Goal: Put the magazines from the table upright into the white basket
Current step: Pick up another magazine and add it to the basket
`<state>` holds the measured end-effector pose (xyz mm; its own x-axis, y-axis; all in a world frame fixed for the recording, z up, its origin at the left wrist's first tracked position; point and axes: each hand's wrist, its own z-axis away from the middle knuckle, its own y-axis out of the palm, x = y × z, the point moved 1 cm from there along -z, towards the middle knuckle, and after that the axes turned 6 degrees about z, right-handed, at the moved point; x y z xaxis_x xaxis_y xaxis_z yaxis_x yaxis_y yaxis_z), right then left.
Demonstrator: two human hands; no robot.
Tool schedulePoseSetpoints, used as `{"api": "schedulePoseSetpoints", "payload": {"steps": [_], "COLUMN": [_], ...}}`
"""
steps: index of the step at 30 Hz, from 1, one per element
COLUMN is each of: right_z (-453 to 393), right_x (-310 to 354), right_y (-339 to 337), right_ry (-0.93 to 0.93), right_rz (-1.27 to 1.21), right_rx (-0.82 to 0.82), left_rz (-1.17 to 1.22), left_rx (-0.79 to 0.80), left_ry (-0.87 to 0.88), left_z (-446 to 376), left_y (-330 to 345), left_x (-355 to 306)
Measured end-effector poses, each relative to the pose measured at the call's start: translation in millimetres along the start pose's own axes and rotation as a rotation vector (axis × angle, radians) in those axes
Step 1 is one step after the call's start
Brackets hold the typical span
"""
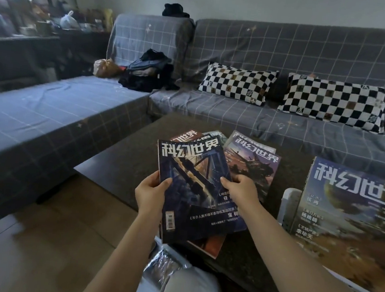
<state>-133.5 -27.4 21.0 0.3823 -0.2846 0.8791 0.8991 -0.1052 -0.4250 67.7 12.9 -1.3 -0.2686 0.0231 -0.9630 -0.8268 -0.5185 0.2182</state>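
I hold a dark blue magazine (pixel 193 183) above the low dark table (pixel 125 161), tilted up toward me. My left hand (pixel 151 192) grips its left edge and my right hand (pixel 241 191) grips its right edge. Under it lies a magazine with an orange cover (pixel 210 245). Further back on the table lie a purple-covered magazine (pixel 254 167) and two others (pixel 187 135), fanned out. At the right, a large magazine (pixel 348 220) stands upright in the white basket (pixel 288 205).
A grey checked sofa (pixel 236 107) wraps around the table's far and left sides, with two checkered cushions (pixel 236 83) and a pile of dark bags (pixel 149 72). Tiled floor (pixel 50 238) lies at the lower left. My knee (pixel 188 287) is just below the table edge.
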Motion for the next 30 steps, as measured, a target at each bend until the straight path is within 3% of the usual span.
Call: {"api": "schedulePoseSetpoints", "payload": {"steps": [6,13,24,30], "right_z": [39,68,97,98], "right_x": [23,21,-43,-75], "right_y": [-52,-140,-263,-292], "right_ry": [-0.097,-0.217,-0.137,-0.129], "right_rz": [-0.216,-0.242,-0.306,-0.229], "right_rx": [-0.029,-0.112,-0.361,-0.492], "left_rz": [0.085,0.162,0.111,-0.039], "left_rx": [0.162,0.392,0.591,0.595], "left_ry": [0.046,-0.005,-0.096,-0.004], "left_z": [31,69,137,154], "left_y": [14,65,186,235], "left_x": [-51,-81,-52,-23]}}
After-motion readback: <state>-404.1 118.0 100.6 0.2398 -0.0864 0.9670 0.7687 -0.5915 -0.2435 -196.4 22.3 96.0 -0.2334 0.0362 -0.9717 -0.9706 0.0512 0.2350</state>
